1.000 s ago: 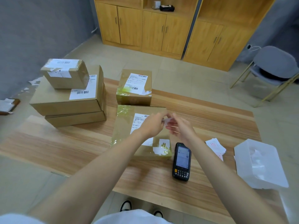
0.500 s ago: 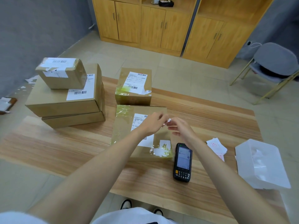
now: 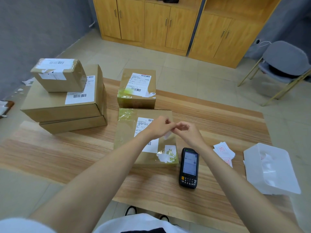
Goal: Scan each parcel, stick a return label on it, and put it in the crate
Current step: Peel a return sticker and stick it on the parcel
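A flat cardboard parcel (image 3: 127, 132) with a white shipping label lies on the wooden table in front of me. Above its right part my left hand (image 3: 159, 126) and my right hand (image 3: 188, 132) meet fingertip to fingertip, pinching a small white return label (image 3: 167, 135) that hangs between them. A black handheld scanner (image 3: 189, 167) lies screen up just right of the parcel. More return labels (image 3: 223, 150) with red print sit in a loose pile further right. A white plastic crate (image 3: 271, 169) stands at the table's right end.
Another labelled parcel (image 3: 137, 89) sits behind the flat one. A stack of three cardboard boxes (image 3: 65, 98) fills the table's left. Wooden cabinets (image 3: 168, 24) line the far wall and a grey chair (image 3: 282, 64) stands at the right. My shoes show below the table edge.
Both hands stay together over the flat parcel, working the small label; it now hangs lower between the fingertips. The camera has tilted down slightly.
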The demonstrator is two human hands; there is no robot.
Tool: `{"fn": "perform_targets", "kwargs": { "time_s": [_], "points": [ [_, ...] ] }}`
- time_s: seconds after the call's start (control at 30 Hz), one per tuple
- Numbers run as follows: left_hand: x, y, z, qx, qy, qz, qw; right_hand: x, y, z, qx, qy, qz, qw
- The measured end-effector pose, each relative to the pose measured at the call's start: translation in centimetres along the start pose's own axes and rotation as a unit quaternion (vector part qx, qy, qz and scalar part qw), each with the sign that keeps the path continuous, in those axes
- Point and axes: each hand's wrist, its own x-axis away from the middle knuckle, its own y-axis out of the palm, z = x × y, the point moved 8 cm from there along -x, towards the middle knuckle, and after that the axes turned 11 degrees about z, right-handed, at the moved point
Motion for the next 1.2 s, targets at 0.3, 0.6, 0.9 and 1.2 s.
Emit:
{"fn": "perform_targets", "kwargs": {
  "time_s": [0.3,0.6,0.9,1.2],
  "points": [
    [0.0,0.1,0.1,-0.005,-0.019,-0.002,1.0,-0.1,-0.7,0.2,0.003,-0.012,0.021,1.0],
    [0.2,0.3,0.0,0.013,-0.024,-0.003,1.0,0.3,-0.4,0.6,-0.006,-0.009,-0.006,1.0],
    [-0.1,-0.2,-0.1,-0.033,-0.029,0.02,0.999,0.5,0.9,1.4,0.048,0.026,-0.014,0.998],
    [0.3,0.5,0.3,-0.04,-0.011,-0.01,0.999,0.6,1.4,1.0,0.041,0.029,-0.035,0.998]
  ]
}}
